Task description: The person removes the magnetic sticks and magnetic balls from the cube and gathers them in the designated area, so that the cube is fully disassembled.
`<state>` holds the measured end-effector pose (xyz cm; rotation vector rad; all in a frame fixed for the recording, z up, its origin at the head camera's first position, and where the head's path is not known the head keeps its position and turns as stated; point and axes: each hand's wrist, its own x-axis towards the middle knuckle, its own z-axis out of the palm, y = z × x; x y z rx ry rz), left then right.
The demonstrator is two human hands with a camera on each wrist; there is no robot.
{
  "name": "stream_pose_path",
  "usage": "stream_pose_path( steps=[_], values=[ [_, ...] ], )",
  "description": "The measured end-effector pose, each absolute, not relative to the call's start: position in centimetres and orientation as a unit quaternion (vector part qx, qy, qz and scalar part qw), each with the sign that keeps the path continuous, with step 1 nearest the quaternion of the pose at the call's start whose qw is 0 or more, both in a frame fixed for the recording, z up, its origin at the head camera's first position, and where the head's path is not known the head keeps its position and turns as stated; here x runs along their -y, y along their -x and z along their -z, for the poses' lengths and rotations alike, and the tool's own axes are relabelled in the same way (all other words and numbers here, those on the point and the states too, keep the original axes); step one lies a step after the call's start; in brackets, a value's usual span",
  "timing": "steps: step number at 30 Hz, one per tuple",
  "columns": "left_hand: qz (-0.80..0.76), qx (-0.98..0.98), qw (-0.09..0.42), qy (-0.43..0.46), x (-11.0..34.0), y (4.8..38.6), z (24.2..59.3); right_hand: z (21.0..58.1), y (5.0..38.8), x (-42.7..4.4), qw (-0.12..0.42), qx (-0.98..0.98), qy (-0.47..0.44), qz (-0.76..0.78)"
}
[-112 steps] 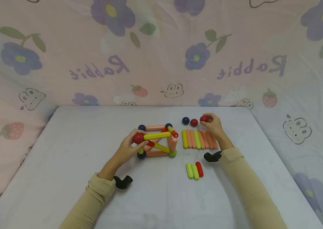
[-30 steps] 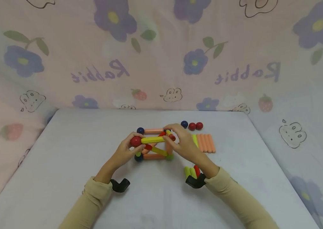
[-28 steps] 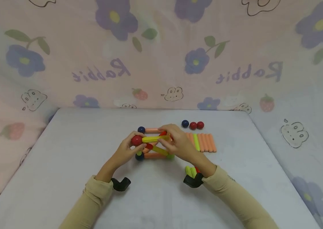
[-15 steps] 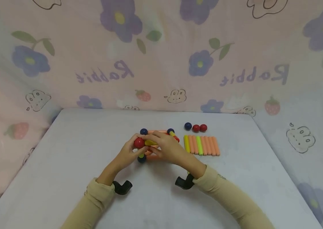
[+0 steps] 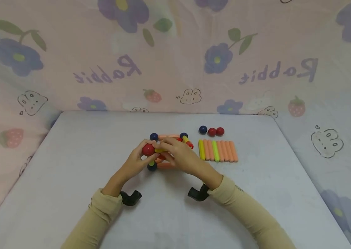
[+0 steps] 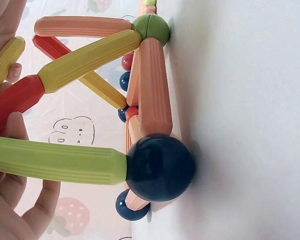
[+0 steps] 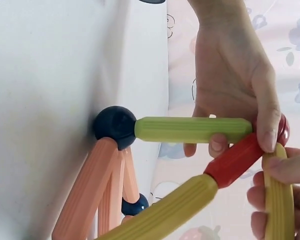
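Observation:
My left hand (image 5: 133, 164) grips a glossy red ball (image 5: 148, 150) at the raised near-left corner of a frame of sticks and balls. My right hand (image 5: 183, 157) pinches a yellow stick (image 7: 280, 205) right beside that ball; in the right wrist view its end meets or nearly meets the ball. A light green stick (image 6: 60, 160) runs from the ball down to a dark blue ball (image 6: 161, 167) on the table. A red stick (image 7: 235, 160) joined to another yellow stick (image 6: 92, 60) slopes down to a green ball (image 6: 151, 30). My right hand hides part of the frame in the head view.
Right of the frame lies a row of orange, yellow and green sticks (image 5: 222, 151). Behind the row sit a loose blue ball (image 5: 203, 130) and two red balls (image 5: 212, 131). Black wrist mounts (image 5: 131, 198) stick out under both wrists. A printed cloth hangs behind the white table (image 5: 69, 155).
My right hand has left the loose red balls at the back and come to the yellow stick, then moved left along it to the red ball. My left hand keeps its grip.

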<state>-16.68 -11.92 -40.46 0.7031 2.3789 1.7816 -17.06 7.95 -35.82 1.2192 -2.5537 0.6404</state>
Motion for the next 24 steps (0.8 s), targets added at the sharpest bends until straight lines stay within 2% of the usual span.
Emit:
stream_pose_path(
  steps=[4, 12, 17, 24],
  values=[
    [-0.581, -0.779, 0.049, -0.23, 11.9, 16.5, 40.5, 35.7, 16.8, -8.3, 0.123, 0.878, -0.407, -0.218],
    [-0.59, -0.771, 0.03, -0.237, 11.7, 16.7, 40.5, 35.4, 16.2, -9.9, 0.166, 0.852, -0.396, -0.3],
    [-0.587, -0.775, 0.044, -0.229, 11.6, 16.5, 40.6, 35.6, 15.1, -11.9, 0.175, 0.843, -0.348, -0.37],
    [-0.584, -0.782, 0.036, -0.214, 11.8, 16.4, 40.7, 35.7, 15.2, -14.6, 0.203, 0.834, -0.282, -0.428]
  ],
)
